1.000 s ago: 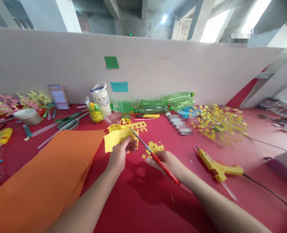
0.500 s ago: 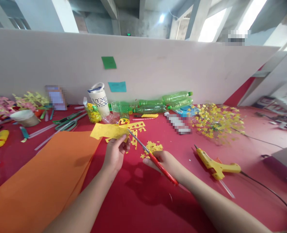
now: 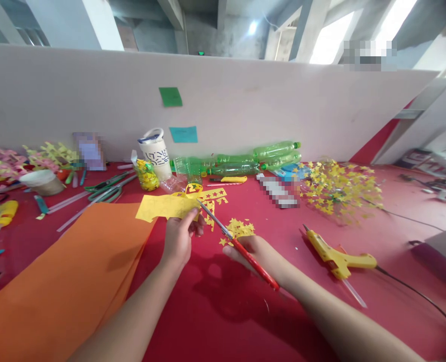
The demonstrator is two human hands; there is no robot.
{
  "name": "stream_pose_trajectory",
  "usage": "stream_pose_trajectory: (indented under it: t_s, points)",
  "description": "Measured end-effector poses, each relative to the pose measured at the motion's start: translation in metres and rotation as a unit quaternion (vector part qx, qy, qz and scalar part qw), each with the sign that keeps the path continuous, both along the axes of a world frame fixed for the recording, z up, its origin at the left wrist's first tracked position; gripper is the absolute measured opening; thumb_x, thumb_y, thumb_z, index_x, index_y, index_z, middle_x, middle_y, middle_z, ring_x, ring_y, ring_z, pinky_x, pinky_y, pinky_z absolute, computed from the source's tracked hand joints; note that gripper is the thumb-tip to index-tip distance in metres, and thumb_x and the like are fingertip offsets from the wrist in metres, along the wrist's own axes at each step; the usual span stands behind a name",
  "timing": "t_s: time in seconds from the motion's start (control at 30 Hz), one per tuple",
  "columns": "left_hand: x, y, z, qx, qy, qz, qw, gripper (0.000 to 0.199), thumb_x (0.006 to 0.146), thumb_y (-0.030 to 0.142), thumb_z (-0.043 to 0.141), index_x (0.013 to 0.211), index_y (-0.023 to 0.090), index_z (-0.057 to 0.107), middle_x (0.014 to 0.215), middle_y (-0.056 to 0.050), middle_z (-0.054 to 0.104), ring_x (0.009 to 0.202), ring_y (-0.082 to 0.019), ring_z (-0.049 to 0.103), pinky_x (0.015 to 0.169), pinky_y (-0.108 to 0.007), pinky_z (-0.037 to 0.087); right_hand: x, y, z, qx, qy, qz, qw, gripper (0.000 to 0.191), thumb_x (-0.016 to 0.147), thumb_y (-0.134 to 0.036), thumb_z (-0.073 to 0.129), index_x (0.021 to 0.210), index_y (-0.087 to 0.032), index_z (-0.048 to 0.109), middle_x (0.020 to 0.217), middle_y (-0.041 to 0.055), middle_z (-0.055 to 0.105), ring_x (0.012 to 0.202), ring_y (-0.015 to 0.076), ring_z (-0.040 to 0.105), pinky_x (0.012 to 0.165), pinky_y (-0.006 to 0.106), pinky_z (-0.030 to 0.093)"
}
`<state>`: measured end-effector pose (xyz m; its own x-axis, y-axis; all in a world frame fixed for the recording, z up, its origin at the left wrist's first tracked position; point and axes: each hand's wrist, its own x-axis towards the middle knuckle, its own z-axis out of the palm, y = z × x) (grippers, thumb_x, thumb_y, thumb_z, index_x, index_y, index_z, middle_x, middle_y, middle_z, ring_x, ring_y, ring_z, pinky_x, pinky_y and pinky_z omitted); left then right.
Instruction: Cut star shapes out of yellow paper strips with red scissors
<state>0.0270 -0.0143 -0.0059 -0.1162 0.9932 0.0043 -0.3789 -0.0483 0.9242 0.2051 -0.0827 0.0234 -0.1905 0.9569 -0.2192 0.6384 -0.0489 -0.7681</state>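
Note:
A strip of yellow paper [image 3: 164,206] is pinched between the thumb and fingers of my left hand [image 3: 179,235]. My right hand [image 3: 260,254] grips red-handled scissors [image 3: 251,259], whose blades point up and left to the paper's right end. Whether the blades are touching the paper I cannot tell. Below the blades lies a pile of small yellow paper stars [image 3: 241,228]. Behind the strip, yellow paper scraps with star-shaped holes [image 3: 217,194] lie on the red table [image 3: 207,322].
Orange sheets [image 3: 68,271] cover the left. On the right lies a yellow glue gun [image 3: 338,256] with its cord, and behind it a bunch of yellow stars on stems [image 3: 336,188]. Green plastic bottles [image 3: 241,166], a white cup [image 3: 155,156] and green-handled scissors [image 3: 107,191] lie farther back.
The yellow strip has turned slightly, its left end shifting left and its face tilting more toward me. My right hand and the scissors stay nearly in place.

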Motion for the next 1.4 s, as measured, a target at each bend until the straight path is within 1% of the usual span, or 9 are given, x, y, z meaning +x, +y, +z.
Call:
stream_pose_trajectory:
  t_s: [0.13,0.27,0.37,0.47,0.63,0.77,1.0,1.13,1.4]
  points:
    - [-0.001,0.001,0.002,0.006,0.003,0.013,1.000,0.021,0.069,0.030,0.069,0.059,0.014,0.061,0.048,0.001,0.055,0.040,-0.006,0.044,0.040,-0.020,0.031,0.000,-0.001,-0.002,0.005,0.023,0.010,1.000,0.045,0.078,-0.054,0.059,0.059,-0.019,0.040,0.055,-0.0047,0.035,0.050,0.0084,0.029,0.044,0.021,0.024]
    - [-0.001,0.000,0.003,0.018,0.009,-0.001,1.000,0.023,0.072,0.029,0.068,0.057,0.014,0.060,0.049,0.002,0.054,0.041,-0.005,0.043,0.041,-0.020,0.030,0.000,0.000,-0.008,-0.011,0.055,0.022,0.998,0.044,0.080,-0.058,0.056,0.065,-0.017,0.051,0.050,-0.0050,0.039,0.044,0.0073,0.032,0.041,0.021,0.023]
    - [-0.001,-0.001,0.003,0.024,0.004,-0.015,1.000,0.022,0.073,0.028,0.067,0.057,0.014,0.058,0.050,0.002,0.054,0.041,-0.005,0.043,0.041,-0.020,0.030,0.001,0.001,-0.012,-0.035,0.089,0.023,0.995,0.047,0.082,-0.062,0.052,0.071,-0.016,0.055,0.048,-0.0055,0.040,0.040,0.0065,0.033,0.039,0.020,0.025]
    - [-0.002,0.000,0.002,0.028,-0.004,-0.022,0.999,0.022,0.073,0.027,0.066,0.058,0.014,0.058,0.050,0.003,0.052,0.041,-0.005,0.040,0.040,-0.019,0.028,0.002,0.002,-0.013,-0.050,0.105,0.025,0.993,0.050,0.083,-0.063,0.051,0.072,-0.015,0.055,0.048,-0.0057,0.040,0.039,0.0059,0.035,0.038,0.019,0.027]
    - [-0.003,0.001,0.001,0.037,0.000,-0.020,0.999,0.022,0.075,0.025,0.065,0.057,0.014,0.057,0.049,0.003,0.049,0.042,-0.005,0.038,0.040,-0.019,0.026,0.003,0.001,-0.015,-0.047,0.106,0.031,0.993,0.049,0.082,-0.063,0.054,0.070,-0.015,0.055,0.048,-0.0057,0.041,0.038,0.0048,0.037,0.038,0.017,0.029]
    - [-0.003,0.001,0.001,0.033,-0.002,-0.020,0.999,0.023,0.075,0.024,0.065,0.056,0.014,0.056,0.049,0.003,0.050,0.043,-0.005,0.038,0.040,-0.019,0.026,0.004,0.002,-0.017,-0.070,0.118,0.026,0.990,0.052,0.082,-0.066,0.050,0.070,-0.015,0.054,0.046,-0.0057,0.041,0.035,0.0054,0.038,0.036,0.017,0.029]
    - [-0.003,0.002,0.001,0.031,-0.003,-0.018,0.999,0.025,0.074,0.025,0.065,0.055,0.014,0.054,0.049,0.003,0.050,0.041,-0.005,0.037,0.040,-0.020,0.026,0.002,0.002,-0.015,-0.069,0.118,0.018,0.990,0.055,0.081,-0.069,0.049,0.069,-0.015,0.054,0.050,-0.0046,0.044,0.036,0.0049,0.040,0.036,0.016,0.031]
    - [-0.003,0.002,0.001,0.033,-0.003,-0.021,0.999,0.026,0.075,0.024,0.065,0.054,0.014,0.054,0.049,0.003,0.050,0.041,-0.005,0.037,0.040,-0.020,0.025,0.001,0.002,-0.016,-0.085,0.124,0.012,0.989,0.057,0.081,-0.071,0.046,0.069,-0.016,0.053,0.047,-0.0049,0.043,0.034,0.0056,0.039,0.034,0.017,0.031]
    - [-0.004,0.003,0.000,0.026,-0.034,-0.051,0.998,0.028,0.076,0.024,0.064,0.051,0.014,0.055,0.048,0.002,0.050,0.041,-0.005,0.036,0.041,-0.020,0.024,0.001,0.001,-0.019,-0.102,0.137,0.006,0.985,0.056,0.081,-0.071,0.045,0.067,-0.017,0.051,0.042,-0.0059,0.040,0.032,0.0062,0.038,0.034,0.018,0.030]
